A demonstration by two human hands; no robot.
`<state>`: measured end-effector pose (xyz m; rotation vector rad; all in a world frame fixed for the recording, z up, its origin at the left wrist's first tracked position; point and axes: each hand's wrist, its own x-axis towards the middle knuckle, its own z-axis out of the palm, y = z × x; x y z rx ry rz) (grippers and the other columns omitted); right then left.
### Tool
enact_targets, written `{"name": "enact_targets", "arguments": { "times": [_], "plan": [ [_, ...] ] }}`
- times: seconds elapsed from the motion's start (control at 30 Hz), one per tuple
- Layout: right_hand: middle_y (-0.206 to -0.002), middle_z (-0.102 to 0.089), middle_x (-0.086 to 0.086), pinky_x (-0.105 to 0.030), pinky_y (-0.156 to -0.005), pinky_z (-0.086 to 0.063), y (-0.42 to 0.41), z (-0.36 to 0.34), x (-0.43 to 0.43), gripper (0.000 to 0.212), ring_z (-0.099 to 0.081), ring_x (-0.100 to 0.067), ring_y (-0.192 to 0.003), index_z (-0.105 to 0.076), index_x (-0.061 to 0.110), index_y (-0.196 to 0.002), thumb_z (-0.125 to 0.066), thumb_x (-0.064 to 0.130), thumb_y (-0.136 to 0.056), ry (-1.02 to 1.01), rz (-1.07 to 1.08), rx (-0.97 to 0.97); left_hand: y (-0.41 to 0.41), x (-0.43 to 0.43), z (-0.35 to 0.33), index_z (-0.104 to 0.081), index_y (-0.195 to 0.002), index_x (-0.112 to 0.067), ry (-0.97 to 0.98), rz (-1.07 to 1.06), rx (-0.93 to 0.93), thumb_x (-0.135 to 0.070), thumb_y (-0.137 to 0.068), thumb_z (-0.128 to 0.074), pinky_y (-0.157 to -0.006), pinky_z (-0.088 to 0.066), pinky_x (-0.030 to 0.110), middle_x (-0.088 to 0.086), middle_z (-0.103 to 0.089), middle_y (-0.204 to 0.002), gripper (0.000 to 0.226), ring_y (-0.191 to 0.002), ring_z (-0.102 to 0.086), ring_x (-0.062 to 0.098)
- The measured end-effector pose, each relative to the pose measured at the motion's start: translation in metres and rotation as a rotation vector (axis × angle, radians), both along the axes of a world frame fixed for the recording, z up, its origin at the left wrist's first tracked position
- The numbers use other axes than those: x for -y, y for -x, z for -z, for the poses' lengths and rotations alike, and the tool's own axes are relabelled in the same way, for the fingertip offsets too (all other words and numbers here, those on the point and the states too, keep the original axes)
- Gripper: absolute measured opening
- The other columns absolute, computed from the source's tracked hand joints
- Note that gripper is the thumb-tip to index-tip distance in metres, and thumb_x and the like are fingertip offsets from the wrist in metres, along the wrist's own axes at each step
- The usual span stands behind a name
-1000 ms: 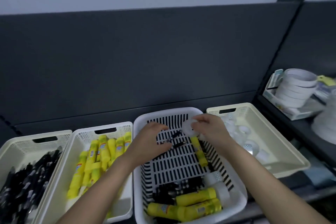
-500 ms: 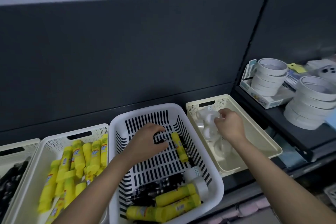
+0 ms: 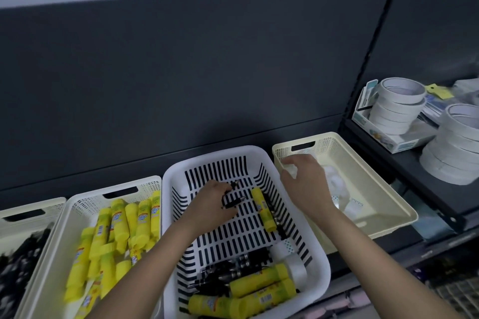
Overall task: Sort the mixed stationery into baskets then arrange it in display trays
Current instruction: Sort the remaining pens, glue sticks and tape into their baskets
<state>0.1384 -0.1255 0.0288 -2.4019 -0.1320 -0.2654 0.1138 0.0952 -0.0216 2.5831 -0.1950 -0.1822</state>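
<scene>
Mixed basket: the white slotted basket (image 3: 215,160) stands mid-row, holding pens, glue sticks and a tape roll (image 3: 295,268).
Left hand: the left hand (image 3: 211,202), near this basket's far edge, curls its fingers round a few black pens (image 3: 234,201).
Glue: one yellow glue stick (image 3: 263,208) lies along the right wall; others lie heaped at the near edge.
Right hand: the right hand (image 3: 308,184) hangs over the cream basket (image 3: 383,189), near its left wall, fingers loose, gripping nothing, above white tape rolls (image 3: 337,184).
Leftward: the glue-stick basket (image 3: 85,197), then the pen basket (image 3: 26,206).
Right shelf: tape stacks (image 3: 396,109).
</scene>
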Motion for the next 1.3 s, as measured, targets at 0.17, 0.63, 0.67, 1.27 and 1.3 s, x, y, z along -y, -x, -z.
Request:
{"name": "enact_targets", "arguments": {
  "times": [0.17,0.63,0.67,1.27,1.3],
  "plan": [
    [-0.110,-0.063,-0.010,-0.011,-0.075,-0.029,0.012,0.014,-0.022,0.023,-0.055,-0.017,-0.098,-0.067,0.006,-0.106,-0.057,0.008,-0.086,0.003,-0.086,-0.026,0.001,-0.011,0.012,-0.050,-0.119,-0.015,-0.108,-0.069,-0.086,-0.020,-0.083,-0.064,-0.083,-0.046,0.029,0.002,-0.047,-0.108,0.039,-0.101,-0.049,0.018],
    [-0.100,-0.067,-0.001,0.005,-0.065,-0.031,0.014,0.019,-0.020,0.018,-0.049,0.006,-0.066,-0.069,0.012,-0.099,-0.058,0.010,-0.086,-0.119,-0.054,-0.071,0.003,0.006,-0.009,-0.043,-0.133,-0.020,-0.069,0.182,-0.447,-0.036,-0.078,-0.073,-0.076,-0.046,0.022,-0.002,-0.053,-0.116,0.065,-0.098,-0.053,0.012],
    [-0.102,-0.067,0.000,0.005,-0.066,-0.031,0.014,0.020,-0.020,0.018,-0.049,0.002,-0.068,-0.069,0.012,-0.099,-0.057,0.010,-0.086,-0.116,-0.047,-0.073,0.006,0.008,-0.011,-0.037,-0.139,-0.020,-0.082,0.215,-0.488,-0.045,-0.073,-0.076,-0.085,-0.046,0.023,-0.001,-0.049,-0.128,0.081,-0.107,-0.051,0.013],
    [-0.100,-0.070,-0.003,-0.018,-0.063,-0.034,0.019,0.024,-0.025,0.016,-0.059,-0.017,-0.083,-0.071,0.010,-0.096,-0.059,0.008,-0.086,-0.009,-0.046,0.015,0.028,0.011,0.003,-0.045,-0.111,-0.011,-0.320,0.194,-0.065,-0.010,-0.086,-0.055,-0.048,-0.030,0.025,-0.004,-0.042,-0.080,0.027,-0.073,-0.049,0.015],
    [-0.102,-0.070,-0.003,-0.016,-0.063,-0.035,0.019,0.023,-0.025,0.017,-0.061,-0.018,-0.083,-0.071,0.009,-0.098,-0.058,0.007,-0.087,-0.015,-0.047,0.017,0.027,0.006,0.003,-0.045,-0.109,-0.012,-0.282,0.171,-0.059,-0.012,-0.087,-0.054,-0.046,-0.029,0.023,-0.006,-0.042,-0.077,0.024,-0.071,-0.049,0.013]
  ]
}}
